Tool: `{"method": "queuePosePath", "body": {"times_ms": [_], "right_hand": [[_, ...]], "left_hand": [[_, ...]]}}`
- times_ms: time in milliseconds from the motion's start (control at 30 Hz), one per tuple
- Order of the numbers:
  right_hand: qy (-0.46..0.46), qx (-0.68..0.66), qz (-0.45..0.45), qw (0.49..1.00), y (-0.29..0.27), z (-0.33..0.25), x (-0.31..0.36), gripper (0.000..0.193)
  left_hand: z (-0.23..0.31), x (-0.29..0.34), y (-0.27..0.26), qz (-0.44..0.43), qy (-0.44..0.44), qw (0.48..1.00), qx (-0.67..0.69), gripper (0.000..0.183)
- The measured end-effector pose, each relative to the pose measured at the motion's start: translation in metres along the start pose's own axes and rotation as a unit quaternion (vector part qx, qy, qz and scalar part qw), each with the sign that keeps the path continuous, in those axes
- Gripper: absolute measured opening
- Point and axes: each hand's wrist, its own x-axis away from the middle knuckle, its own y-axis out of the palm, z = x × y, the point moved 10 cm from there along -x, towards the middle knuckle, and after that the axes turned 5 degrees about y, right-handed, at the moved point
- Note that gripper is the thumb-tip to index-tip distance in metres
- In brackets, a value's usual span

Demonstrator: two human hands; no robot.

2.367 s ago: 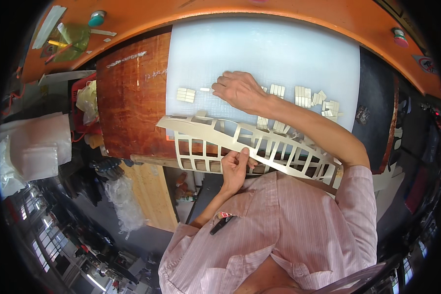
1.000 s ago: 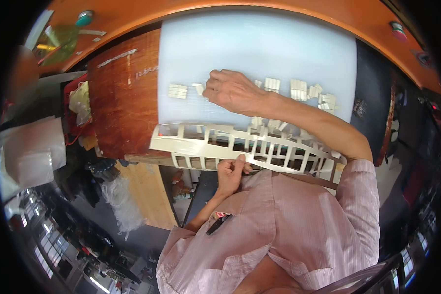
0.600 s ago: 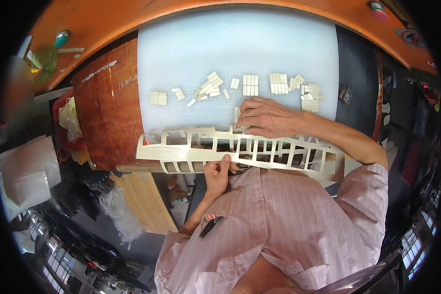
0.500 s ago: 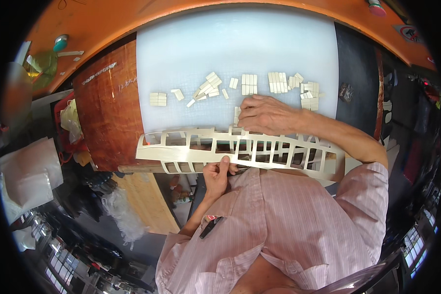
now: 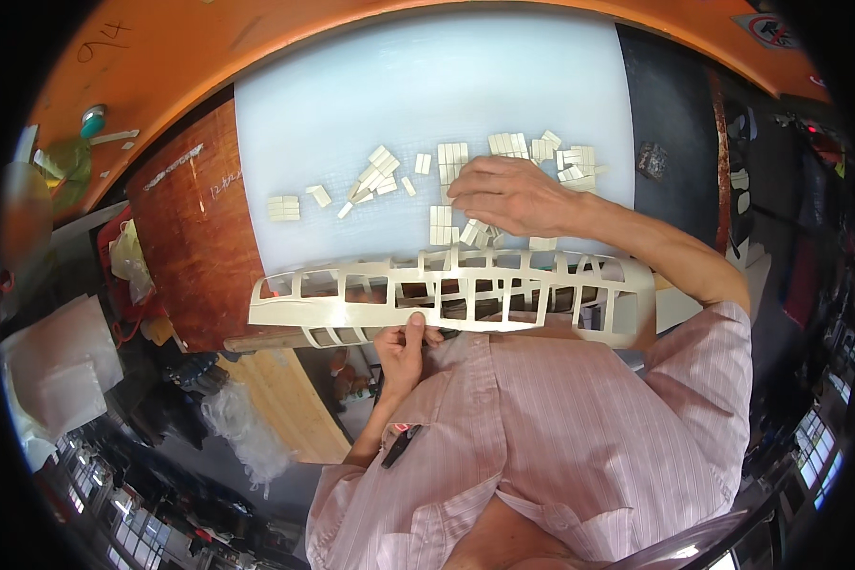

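My left hand (image 5: 400,354) grips the near side of a long cream model frame (image 5: 350,313) with rows of rectangular cut-outs, thumb on top and the other fingers mostly hidden beneath. The frame lies crosswise in front of my shirt, along the near edge of a white board (image 5: 389,85). Beyond it, my right hand (image 5: 515,195) reaches over the board with its fingers bent and drawn together. Its fingertips are at a stack of small cream strips (image 5: 453,157), and whatever is between them is hidden. A smaller cluster of strips (image 5: 442,225) lies just nearer to me.
More strip pieces lie around: a loose pile (image 5: 375,171) and a small block (image 5: 283,208) on the left, another group (image 5: 577,161) on the right. A reddish-brown wooden panel (image 5: 195,228) flanks the board's left, a black surface (image 5: 670,114) its right. An orange ledge (image 5: 176,47) curves behind.
My right hand has moved away from the frame and a little right over the board, uncovering strips near the frame's far edge. My left hand keeps its hold. The whole view has shifted slightly.
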Motion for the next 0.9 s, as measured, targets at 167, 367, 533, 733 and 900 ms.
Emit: {"method": "queuePosePath", "body": {"times_ms": [167,367,533,733,900], "right_hand": [[-0.006,0.004,-0.107,0.994,0.005,-0.022,0.016,0.026],[0.002,-0.014,-0.204,0.979,0.021,-0.022,0.025,0.028],[-0.036,0.002,-0.200,0.979,0.019,-0.017,0.024,0.025],[-0.055,0.033,-0.158,0.985,0.013,-0.007,0.025,0.023],[-0.006,0.079,-0.093,0.993,-0.006,0.007,0.016,0.022]], "left_hand": [[-0.002,-0.001,0.000,0.002,-0.005,1.000,-0.001,0.036],[-0.001,0.000,-0.001,-0.007,-0.004,1.000,0.000,0.035],[-0.001,0.003,-0.007,-0.004,-0.009,1.000,-0.007,0.033],[-0.002,0.004,-0.010,-0.006,0.004,1.000,-0.013,0.033],[-0.001,0.005,-0.012,-0.002,0.003,1.000,-0.016,0.034]]}}
